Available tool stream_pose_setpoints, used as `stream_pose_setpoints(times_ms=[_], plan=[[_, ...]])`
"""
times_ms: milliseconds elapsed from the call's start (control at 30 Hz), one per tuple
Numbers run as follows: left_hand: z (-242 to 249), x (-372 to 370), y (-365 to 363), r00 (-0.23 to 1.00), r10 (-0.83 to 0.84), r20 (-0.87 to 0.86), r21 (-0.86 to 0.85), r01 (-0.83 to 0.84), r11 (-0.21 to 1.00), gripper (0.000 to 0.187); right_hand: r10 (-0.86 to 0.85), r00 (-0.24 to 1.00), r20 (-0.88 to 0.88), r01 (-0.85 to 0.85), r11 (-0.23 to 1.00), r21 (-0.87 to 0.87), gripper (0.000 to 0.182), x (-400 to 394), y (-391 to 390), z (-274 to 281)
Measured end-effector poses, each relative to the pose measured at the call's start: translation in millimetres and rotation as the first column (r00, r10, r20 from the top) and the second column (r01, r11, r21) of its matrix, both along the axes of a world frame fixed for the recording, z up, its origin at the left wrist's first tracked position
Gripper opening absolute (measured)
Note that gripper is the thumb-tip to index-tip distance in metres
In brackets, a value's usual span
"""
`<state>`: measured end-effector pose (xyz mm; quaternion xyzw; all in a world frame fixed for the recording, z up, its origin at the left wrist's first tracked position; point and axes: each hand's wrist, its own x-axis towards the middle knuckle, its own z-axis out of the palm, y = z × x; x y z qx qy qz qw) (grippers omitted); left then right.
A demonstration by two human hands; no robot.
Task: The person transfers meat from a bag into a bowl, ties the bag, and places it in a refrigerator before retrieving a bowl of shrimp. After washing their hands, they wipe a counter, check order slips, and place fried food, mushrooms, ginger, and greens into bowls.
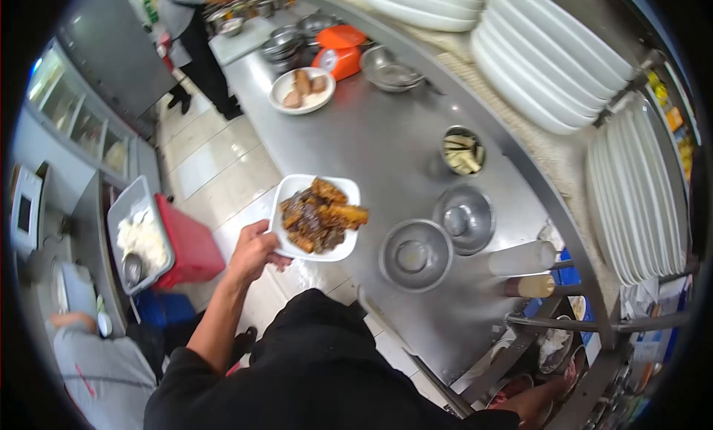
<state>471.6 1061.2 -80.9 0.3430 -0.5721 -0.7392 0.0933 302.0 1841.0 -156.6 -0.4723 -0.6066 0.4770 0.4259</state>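
Note:
My left hand (256,250) grips the near-left edge of a square white plate (349,246), its fingers closed round the rim. Browned, glazed pieces of food (319,215) are heaped on the plate, which is held beside the steel counter's edge. At the lower right my right arm reaches below the counter's end. My right hand (570,376) is small and partly hidden there, close to a metal bowl (555,363) with pale contents; its fingers cannot be made out.
On the steel counter (342,133) are empty metal bowls (416,255), a bowl of pale strips (462,154), a white bowl of food (303,90) and an orange scale (339,53). White plates (549,51) stand stacked above. Two other people (111,363) stand at left and top.

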Motion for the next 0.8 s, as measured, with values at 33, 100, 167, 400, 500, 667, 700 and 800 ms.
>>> stream_pose_setpoints(times_ms=[33, 100, 167, 400, 500, 667, 700, 800], plan=[[-5.9, 6.0, 0.7, 0.999, 0.025, -0.024, 0.026, -0.024, 0.999, 0.032, -0.019, 1.0, 0.02, 0.017, 0.997, 0.07, 0.007, -1.9, -12.5, 2.9], [-7.0, 19.3, 1.0, 0.992, 0.093, -0.08, 0.066, -0.088, 0.994, 0.032, -0.04, 0.999, 0.019, 0.035, 0.975, 0.22, 0.008, 0.2, -48.8, 11.1], [-16.5, 42.3, 1.0, 0.986, 0.126, -0.108, 0.072, -0.119, 0.99, 0.036, -0.039, 0.999, -0.034, 0.049, 0.919, 0.392, 0.009, -1.8, -103.5, 13.8], [-35.6, 111.3, 9.1, 0.922, 0.353, -0.157, 0.14, -0.333, 0.932, 0.029, 0.368, 0.906, -0.208, -0.139, 0.724, 0.676, 0.015, -5.6, -325.9, 12.5], [-46.6, 184.8, 14.0, 0.854, 0.488, -0.177, 0.162, -0.464, 0.871, 0.026, 0.62, 0.751, -0.225, -0.337, 0.654, 0.678, 0.017, 29.4, -420.6, 1.7], [-64.1, 274.6, 59.9, 0.692, 0.704, -0.163, 0.142, -0.689, 0.71, 0.025, 0.969, 0.194, -0.151, -0.802, 0.246, 0.544, 0.022, 62.4, -561.7, -13.6], [-71.0, 293.0, 74.1, 0.658, 0.738, -0.149, 0.141, -0.725, 0.674, 0.026, 0.991, 0.046, -0.124, -0.856, 0.103, 0.506, 0.022, 71.0, -588.8, -17.1], [-89.6, 335.8, 127.8, 0.44, 0.888, -0.133, 0.163, -0.874, 0.457, 0.028, 0.947, -0.322, 0.012, -0.838, -0.291, 0.461, 0.025, 92.4, -659.3, -21.1]])
